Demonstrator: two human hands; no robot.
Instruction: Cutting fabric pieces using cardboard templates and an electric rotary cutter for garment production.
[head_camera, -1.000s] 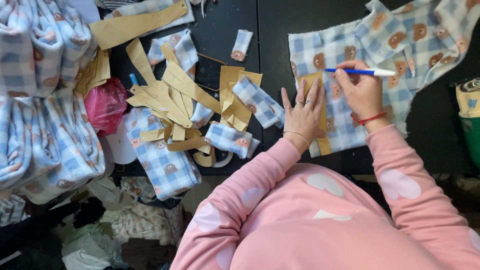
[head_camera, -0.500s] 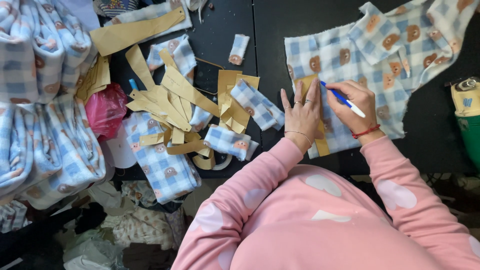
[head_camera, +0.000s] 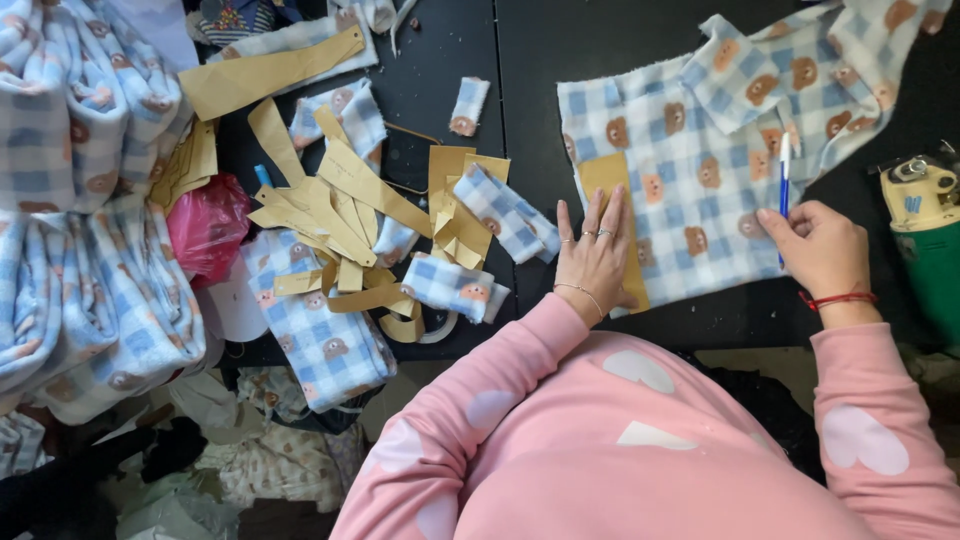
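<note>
A narrow tan paper pattern (head_camera: 612, 215) lies upright on blue-checked fleece with bear prints (head_camera: 690, 170), spread on the black worktop (head_camera: 520, 60). The left hand (head_camera: 595, 255) presses it flat, fingers spread. The right hand (head_camera: 822, 245) pinches a blue-and-white pen (head_camera: 784, 185). A crumpled pink bag (head_camera: 205, 225) sits far left.

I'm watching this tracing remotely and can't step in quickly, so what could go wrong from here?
The left hand pins only the lower part of the brown paper pattern; its top end could creep on the checked fleece. The right hand holds the pen off to the side, where its tip might mark the fleece.
</note>
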